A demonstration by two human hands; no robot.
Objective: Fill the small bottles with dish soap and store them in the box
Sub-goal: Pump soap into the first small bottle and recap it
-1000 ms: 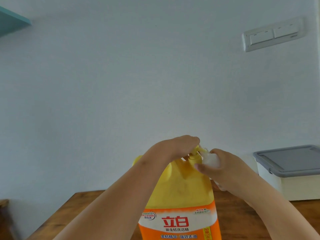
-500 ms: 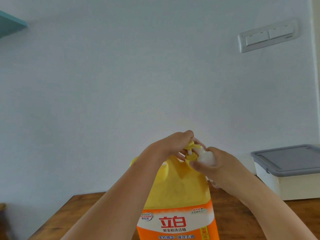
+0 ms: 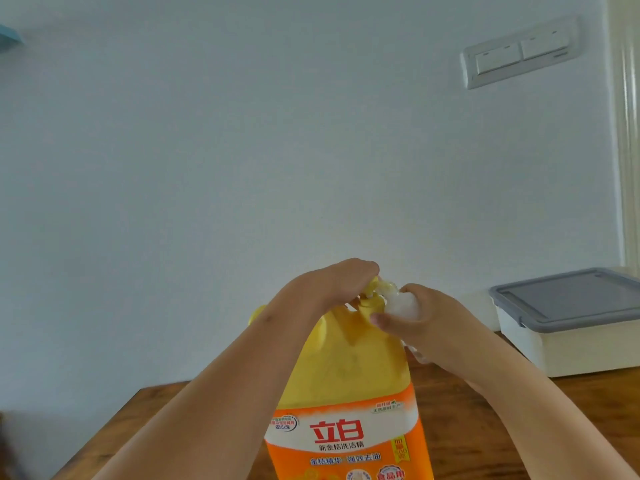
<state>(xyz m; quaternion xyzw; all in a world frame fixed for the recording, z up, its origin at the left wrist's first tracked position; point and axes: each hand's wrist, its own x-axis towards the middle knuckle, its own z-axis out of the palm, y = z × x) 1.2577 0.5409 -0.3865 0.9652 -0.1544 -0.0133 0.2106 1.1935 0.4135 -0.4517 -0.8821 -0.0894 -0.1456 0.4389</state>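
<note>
A big yellow dish soap jug [image 3: 349,368] with an orange and white label stands upright on the wooden table [image 3: 467,427], right in front of me. My left hand [image 3: 332,282] presses down on its yellow pump head [image 3: 476,292]. My right hand [image 3: 422,320] is closed around a small clear bottle [image 3: 401,303], whose mouth sits against the pump's spout. Most of the small bottle is hidden by my fingers. A white storage box [image 3: 554,348] with a closed grey lid stands at the right.
A white wall rises just behind the table, with a double light switch [image 3: 519,51] high on the right. A teal shelf corner [image 3: 8,38] shows at the upper left. The table's left edge runs diagonally at the lower left.
Both hands and the pump top have shifted slightly up and left in the view as my head turned a little. The grips are unchanged.
</note>
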